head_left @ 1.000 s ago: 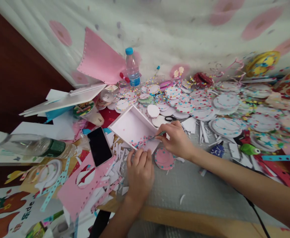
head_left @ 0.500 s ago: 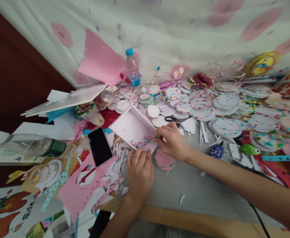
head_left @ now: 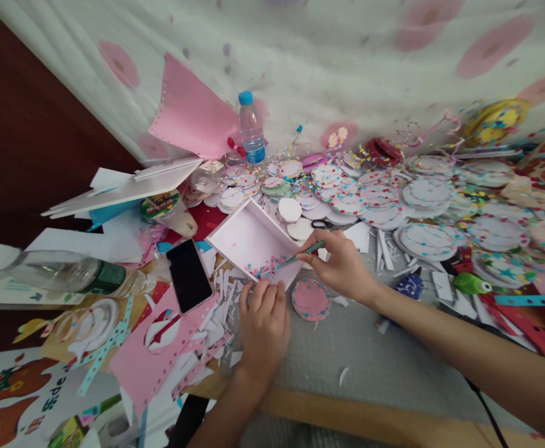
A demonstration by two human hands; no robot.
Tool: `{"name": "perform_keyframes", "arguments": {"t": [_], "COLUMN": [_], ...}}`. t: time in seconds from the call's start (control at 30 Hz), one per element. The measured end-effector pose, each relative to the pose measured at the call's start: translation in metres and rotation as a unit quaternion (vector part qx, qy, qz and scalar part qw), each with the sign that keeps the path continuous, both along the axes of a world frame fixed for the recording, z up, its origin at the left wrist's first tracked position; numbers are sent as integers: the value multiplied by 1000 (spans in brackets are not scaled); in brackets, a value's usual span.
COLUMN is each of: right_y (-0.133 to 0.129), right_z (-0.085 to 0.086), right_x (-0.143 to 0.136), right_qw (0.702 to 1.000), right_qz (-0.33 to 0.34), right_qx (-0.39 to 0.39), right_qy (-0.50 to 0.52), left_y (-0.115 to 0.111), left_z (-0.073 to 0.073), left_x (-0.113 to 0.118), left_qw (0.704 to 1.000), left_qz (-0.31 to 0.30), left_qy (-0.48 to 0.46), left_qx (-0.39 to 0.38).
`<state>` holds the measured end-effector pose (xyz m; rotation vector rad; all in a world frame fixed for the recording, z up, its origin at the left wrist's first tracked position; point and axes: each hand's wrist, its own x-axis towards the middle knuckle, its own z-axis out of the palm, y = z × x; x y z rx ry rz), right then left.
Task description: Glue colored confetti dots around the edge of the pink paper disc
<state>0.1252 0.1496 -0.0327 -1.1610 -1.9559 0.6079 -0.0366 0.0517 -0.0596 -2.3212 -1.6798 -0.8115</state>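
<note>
My left hand (head_left: pixel 264 320) grips the near wall of a shallow white paper box (head_left: pixel 244 233), its fingertips curled over the rim. In that box's near corner lie small pink, blue and red dots (head_left: pixel 267 266). My right hand (head_left: pixel 340 261) pinches slim greenish tweezers (head_left: pixel 310 247), whose tips point down into the box by the dots. Whether the tips hold a dot is too small to tell. Just below the right hand, a pink paper disc (head_left: pixel 310 300) edged with blue and red dots lies flat on the grey table mat (head_left: pixel 342 348).
Behind the box spread many dotted white paper discs (head_left: pixel 428 239), with scissors (head_left: pixel 321 224) among them. A water bottle (head_left: pixel 252 134) stands at the back. To the left are a phone (head_left: pixel 188 275), paper scraps (head_left: pixel 223 298) and a lying bottle (head_left: pixel 76 272). A green glue-gun-like thing (head_left: pixel 471 283) lies right.
My right hand has drawn back a little to the right and the tweezers show more of their length. The pink disc is more exposed. My left hand stays at the box.
</note>
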Motion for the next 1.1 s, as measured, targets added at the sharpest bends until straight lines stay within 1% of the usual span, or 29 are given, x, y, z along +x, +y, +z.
{"name": "perform_keyframes", "arguments": {"t": [0.1, 0.17, 0.27, 0.37, 0.43, 0.57, 0.63, 0.73, 0.9, 1.1], "right_y": [-1, -1, 0, 4, 7, 10, 9, 7, 6, 5], "right_z": [-1, -1, 1, 6, 7, 4, 3, 2, 0, 0], "right_x": [0, 1, 5, 12, 15, 16, 14, 9, 6, 7], "right_qw": [999, 999, 1000, 999, 999, 986, 978, 970, 977, 977], "right_qz": [15, 17, 9, 35, 39, -8, -14, -2, -8, -9], "right_qx": [-32, -39, -13, -4, -34, -126, -167, -211, -203, -205], "right_qy": [-4, -10, -23, -29, 5, 108, 126, 119, 70, 60], "left_y": [0, 0, -1, 0, 0, 0, 0, 1, 2, 1], "left_z": [0, 0, 0, 0, 0, 0, 0, 1, 3, 3], "left_x": [0, -1, -1, 0, 0, 0, 0, 0, -1, -1], "left_qw": [1000, 1000, 1000, 1000, 1000, 1000, 1000, 1000, 1000, 999], "left_qz": [2, 1, -4, -3, -2, -1, 1, 8, 9, 2], "left_qy": [3, 6, 6, 3, 2, 1, 6, 16, 30, 45], "left_qx": [-2, -4, -4, 0, 4, 2, -1, -4, 2, -9]}}
